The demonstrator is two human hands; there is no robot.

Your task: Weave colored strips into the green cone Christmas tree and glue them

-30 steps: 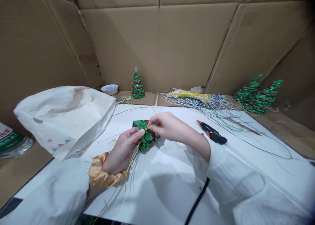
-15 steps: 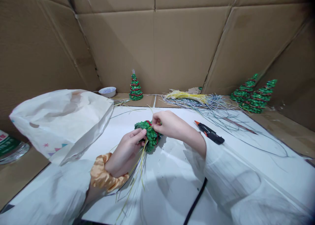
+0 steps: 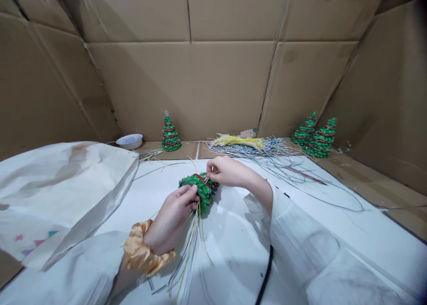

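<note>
My left hand (image 3: 173, 216) is closed round the base of a small green glittery tree ornament (image 3: 198, 190) with red bands, held tilted above the white tabletop (image 3: 333, 233). Thin yellow and grey strands (image 3: 191, 247) hang from the ornament's underside past my left wrist. My right hand (image 3: 224, 170) pinches a strand at the ornament's upper side, fingers pressed together. An orange scrunchie sits on my left wrist.
A large white paper bag (image 3: 56, 193) lies at the left. A finished small tree (image 3: 171, 133) and a white bowl (image 3: 129, 141) stand at the back. A pile of yellow and grey strands (image 3: 253, 144) and two more trees (image 3: 316, 136) lie back right. Cardboard walls (image 3: 213, 82) surround.
The camera tilted up, so everything sits lower in view; the black glue gun is now hidden behind my right arm. Both hands kept hold of the ornament, which turned slightly.
</note>
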